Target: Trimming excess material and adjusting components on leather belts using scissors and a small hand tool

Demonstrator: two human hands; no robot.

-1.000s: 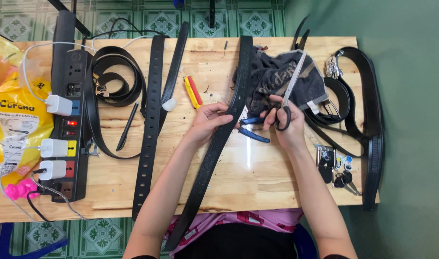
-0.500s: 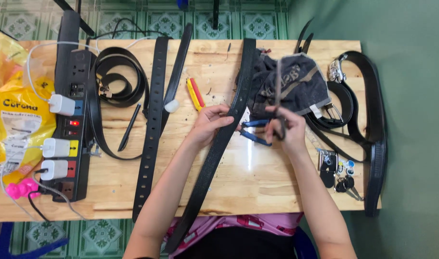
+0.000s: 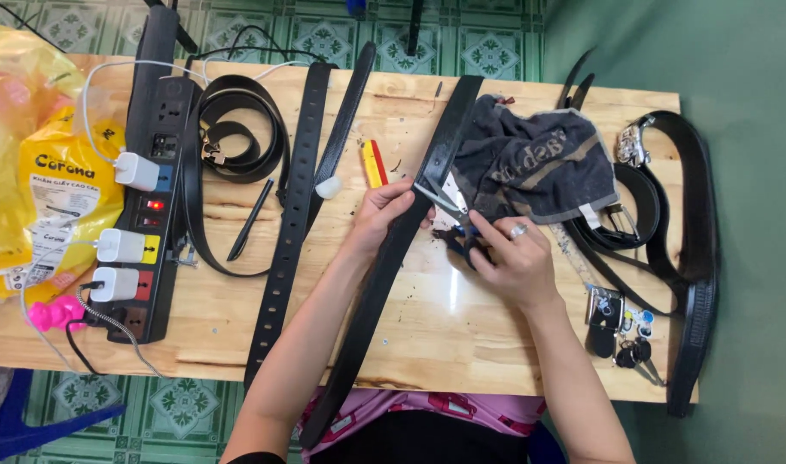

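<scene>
A person is sitting at the near edge of a wooden worktop [image 3: 462, 326], working on a long black belt [image 3: 384, 266] that is lying slantwise across the middle, running from the far edge down past the near edge into the lap. The left hand [image 3: 383, 215] is gripping the belt from its left side, fingers curled over its edge at about mid-worktop. The right hand [image 3: 513, 262] is closing around the blue handles of a pair of scissors [image 3: 449, 215], whose blades are pointing toward the belt and touching its right edge just beside the left hand's fingertips.

A dark grey cloth [image 3: 530, 163] is lying crumpled just beyond the right hand, near the far edge. To its right, several black belts [image 3: 676, 223] are curling along the right edge, with a bunch of keys [image 3: 621, 331] near the near right corner. Left of the held belt, a yellow and red marker [image 3: 373, 163] is lying on the wood, then two straight black belts [image 3: 294, 215] side by side, a coiled belt [image 3: 234, 129] and a thin black pen [image 3: 249, 221]. A black power strip [image 3: 152, 172] with white chargers plugged in is running along the left side, and a yellow plastic bag [image 3: 41, 180] is hanging over the left edge.
</scene>
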